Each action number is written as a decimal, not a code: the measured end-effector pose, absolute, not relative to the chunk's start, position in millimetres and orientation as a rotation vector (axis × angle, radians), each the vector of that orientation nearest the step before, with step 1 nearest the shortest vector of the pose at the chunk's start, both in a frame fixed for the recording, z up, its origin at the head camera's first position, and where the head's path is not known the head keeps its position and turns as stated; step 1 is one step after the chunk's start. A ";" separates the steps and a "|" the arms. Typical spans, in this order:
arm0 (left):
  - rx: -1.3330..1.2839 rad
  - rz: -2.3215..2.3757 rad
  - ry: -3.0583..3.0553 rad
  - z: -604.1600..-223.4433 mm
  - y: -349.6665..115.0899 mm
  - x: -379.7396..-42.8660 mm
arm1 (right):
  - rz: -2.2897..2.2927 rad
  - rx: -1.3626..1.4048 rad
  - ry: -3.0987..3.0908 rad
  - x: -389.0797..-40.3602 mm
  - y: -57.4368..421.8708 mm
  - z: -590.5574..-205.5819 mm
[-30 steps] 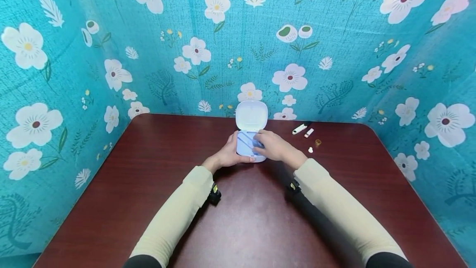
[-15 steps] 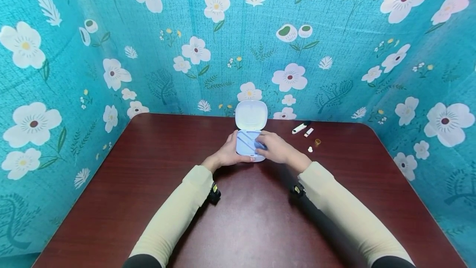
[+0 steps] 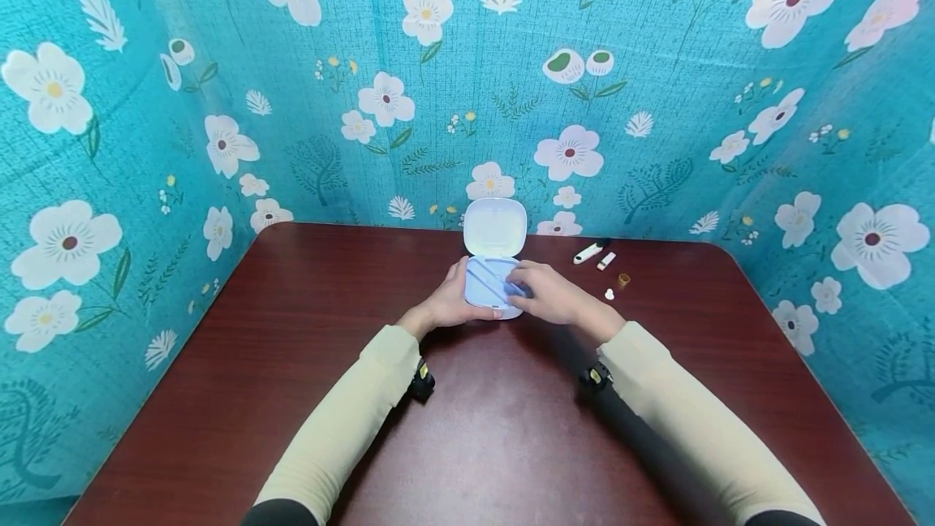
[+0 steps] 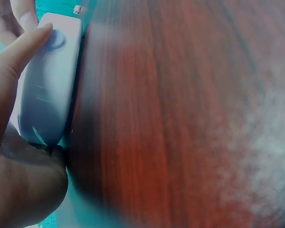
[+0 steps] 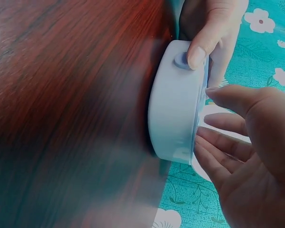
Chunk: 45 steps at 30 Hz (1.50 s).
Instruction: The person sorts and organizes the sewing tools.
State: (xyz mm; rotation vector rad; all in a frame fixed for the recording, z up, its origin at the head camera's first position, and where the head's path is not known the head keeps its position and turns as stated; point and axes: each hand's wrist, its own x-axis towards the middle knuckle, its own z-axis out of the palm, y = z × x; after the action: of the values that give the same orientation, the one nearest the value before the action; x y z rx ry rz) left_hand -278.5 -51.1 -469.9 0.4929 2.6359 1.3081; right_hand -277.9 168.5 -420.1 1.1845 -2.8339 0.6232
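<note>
A small white storage case (image 5: 173, 104) sits on the table with its hinged lid (image 3: 495, 226) raised at the back. Inside it is a pale blue tray (image 3: 482, 286) with slanted dividers. My left hand (image 3: 454, 299) grips the case around its left side, the thumb over the round front button (image 4: 55, 40). Over the right part of the tray, my right hand (image 3: 553, 292) reaches in with loosely bent fingers. In the right wrist view its thumb and fingers are spread apart, fingertips right at the tray; part of the tray's right side is hidden behind them.
To the right on the dark red table (image 3: 329, 307) lie a white utility knife (image 3: 588, 252), a small white stick-like piece (image 3: 606, 260), a gold ring-shaped piece (image 3: 624, 279) and a tiny white piece (image 3: 609, 294). A flowered teal curtain (image 3: 453, 128) surrounds the table.
My right hand has shifted slightly to the right across the tray, its forearm moving right too, uncovering more of the tray. The left hand and case stay put.
</note>
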 end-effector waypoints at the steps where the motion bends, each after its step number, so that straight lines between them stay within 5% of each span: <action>1: 0.494 1.312 2.632 -470.2 -51.2 -278.5 | 0.623 1.188 -2.840 -276.6 169.7 -419.7; 45: 0.476 1.374 2.617 -473.1 -50.6 -279.9 | 0.625 0.887 -2.917 -258.3 241.1 -422.7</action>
State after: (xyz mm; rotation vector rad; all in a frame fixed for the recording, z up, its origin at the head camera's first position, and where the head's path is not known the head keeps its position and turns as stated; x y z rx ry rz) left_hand -279.9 -50.6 -473.1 0.4758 2.6171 1.3742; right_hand -258.3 241.1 -422.7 0.8866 -2.9170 0.6246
